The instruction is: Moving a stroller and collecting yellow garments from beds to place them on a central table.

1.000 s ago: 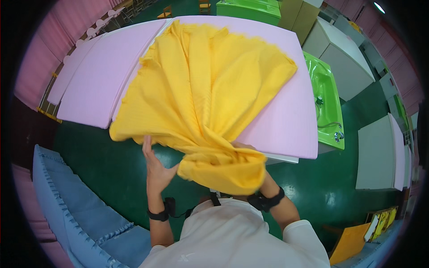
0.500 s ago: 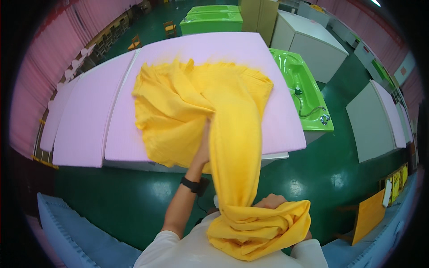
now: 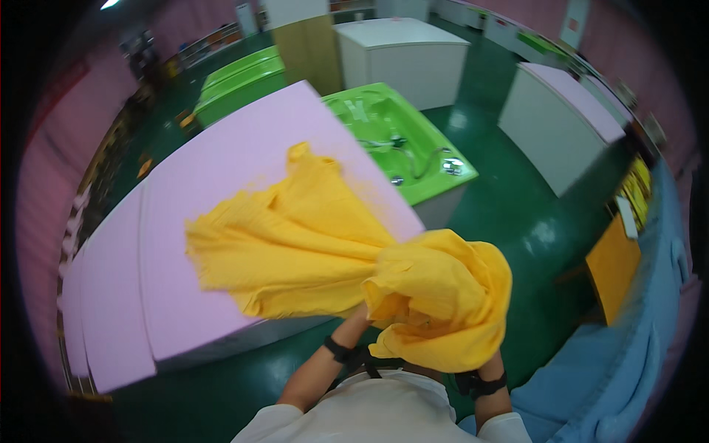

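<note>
Mostly, a yellow cloth (image 3: pixel 310 251) is seen gathered in a bundle near the body, its far end trailing on the pink desk (image 3: pixel 185 244). Both hands are hidden under the bundle, so each grip cannot be told. A green sink (image 3: pixel 391 140) stands beyond.

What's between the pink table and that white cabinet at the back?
A bright green sink unit with metal taps stands between the pink table and the white cabinet, seen in the head view.
</note>
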{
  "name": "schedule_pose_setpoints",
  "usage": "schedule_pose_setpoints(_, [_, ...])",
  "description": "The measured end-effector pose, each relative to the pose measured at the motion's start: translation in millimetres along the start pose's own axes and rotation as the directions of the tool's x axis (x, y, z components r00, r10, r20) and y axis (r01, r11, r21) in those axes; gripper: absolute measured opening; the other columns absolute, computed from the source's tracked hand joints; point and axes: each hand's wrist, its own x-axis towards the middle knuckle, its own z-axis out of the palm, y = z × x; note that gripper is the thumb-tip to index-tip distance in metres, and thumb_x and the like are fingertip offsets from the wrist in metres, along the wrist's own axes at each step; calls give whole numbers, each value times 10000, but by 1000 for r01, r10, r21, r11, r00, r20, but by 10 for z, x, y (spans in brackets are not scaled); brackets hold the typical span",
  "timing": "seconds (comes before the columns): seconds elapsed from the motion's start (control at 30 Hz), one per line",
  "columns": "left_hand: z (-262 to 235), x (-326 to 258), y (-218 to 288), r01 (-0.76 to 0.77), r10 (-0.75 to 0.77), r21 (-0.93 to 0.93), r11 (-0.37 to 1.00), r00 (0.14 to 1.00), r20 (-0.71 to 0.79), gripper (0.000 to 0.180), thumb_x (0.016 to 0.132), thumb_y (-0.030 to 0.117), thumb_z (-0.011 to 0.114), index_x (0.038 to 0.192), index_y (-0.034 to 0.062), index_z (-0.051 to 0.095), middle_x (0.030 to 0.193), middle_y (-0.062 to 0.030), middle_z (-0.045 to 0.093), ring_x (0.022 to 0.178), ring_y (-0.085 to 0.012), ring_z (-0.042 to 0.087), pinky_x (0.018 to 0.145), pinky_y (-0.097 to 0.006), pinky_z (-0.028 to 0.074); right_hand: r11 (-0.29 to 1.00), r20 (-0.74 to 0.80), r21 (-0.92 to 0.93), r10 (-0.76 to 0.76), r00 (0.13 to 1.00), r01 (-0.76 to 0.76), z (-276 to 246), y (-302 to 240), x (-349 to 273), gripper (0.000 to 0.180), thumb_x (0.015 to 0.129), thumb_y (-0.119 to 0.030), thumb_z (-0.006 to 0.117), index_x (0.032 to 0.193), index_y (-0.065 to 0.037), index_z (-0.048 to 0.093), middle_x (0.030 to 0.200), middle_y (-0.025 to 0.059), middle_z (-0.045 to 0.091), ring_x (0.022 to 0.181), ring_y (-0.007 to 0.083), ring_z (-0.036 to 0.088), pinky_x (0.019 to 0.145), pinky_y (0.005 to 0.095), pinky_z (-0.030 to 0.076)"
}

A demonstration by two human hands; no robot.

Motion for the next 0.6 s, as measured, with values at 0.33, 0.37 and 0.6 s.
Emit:
schedule_pose_setpoints(0.33, [1272, 1238, 177, -9, 8, -222, 975, 1000, -2, 554, 941, 188, 665, 1409, -2, 437, 1333, -144, 588, 1213, -254, 575, 992, -368, 488, 499, 225, -846, 20, 974, 185, -1866, -227, 814, 539, 940, -45, 522, 1460, -54, 378, 1603, 202, 231, 1367, 404, 437, 1119, 414, 400])
schedule_pose_setpoints(0.37, [1441, 1369, 120, -9, 12, -203, 979, 1000, 15, 552, 940, 188, 665, 1407, -2, 439, 1331, -145, 589, 1210, -254, 577, 990, -368, 489, 510, 190, -846, 13, 982, 157, -2015, -248, 886, 568, 929, -31, 533, 1470, -48, 359, 1610, 199, 220, 1361, 412, 441, 1116, 416, 406])
schedule_pose_setpoints(0.6, [2758, 2100, -537, 91, -98, 35, 995, 941, 324, 540, 936, 186, 671, 1390, -1, 447, 1316, -149, 595, 1192, -254, 586, 975, -369, 495, 556, 90, -816, -146, 985, 157, -3161, -372, 1594, 813, 888, -117, 721, 1534, -17, 239, 1575, 186, 302, 1393, 331, 429, 1130, 365, 368])
